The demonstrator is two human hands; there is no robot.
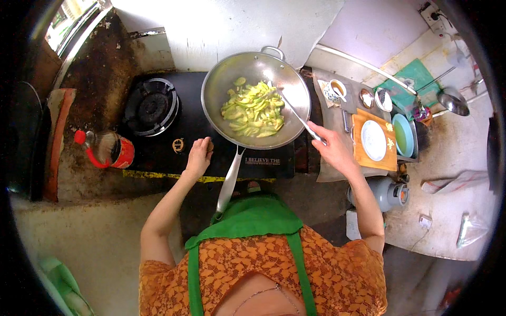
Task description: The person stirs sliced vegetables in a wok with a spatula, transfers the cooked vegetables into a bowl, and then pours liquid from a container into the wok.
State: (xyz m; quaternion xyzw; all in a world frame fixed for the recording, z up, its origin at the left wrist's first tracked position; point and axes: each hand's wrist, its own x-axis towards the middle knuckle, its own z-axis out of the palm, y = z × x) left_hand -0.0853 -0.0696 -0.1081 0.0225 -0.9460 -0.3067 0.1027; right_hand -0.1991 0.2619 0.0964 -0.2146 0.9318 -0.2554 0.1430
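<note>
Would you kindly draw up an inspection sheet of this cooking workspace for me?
Surface: black stovetop, with an uncovered burner on its left side.
Job's things: steel wok holding green slices; utensil with its head among them.
Clutter: red-capped bottle at left; white plate on a wooden board at right.
Hands: right hand grips the utensil; left hand is by the stovetop's front edge, holding nothing visible.
Cables: dark cord at the upper-right wall socket.
Surroundings: gray gas cylinder on the person's right.
</note>
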